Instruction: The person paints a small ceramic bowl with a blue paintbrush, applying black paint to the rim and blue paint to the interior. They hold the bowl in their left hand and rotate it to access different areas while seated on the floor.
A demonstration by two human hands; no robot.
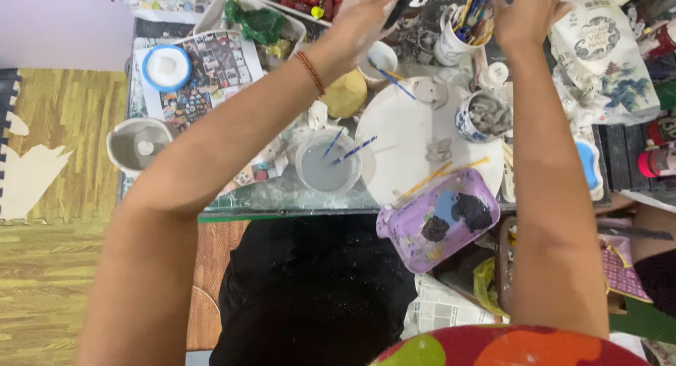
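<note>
Your left hand (366, 17) pinches a dark slim tool (398, 8) at the far table (282, 197) edge, its long axis running up and to the right, tip toward the brush mug (454, 46). Your right hand (524, 14) reaches into those brushes; whether its grip is spread or pressed together you cannot tell. A forearm swing could topple the grey water cup (327, 165).

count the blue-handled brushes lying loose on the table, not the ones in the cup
3: one across the small white bowl, two leaning in the tub of grey water, at and. The arms may hide others.
</note>
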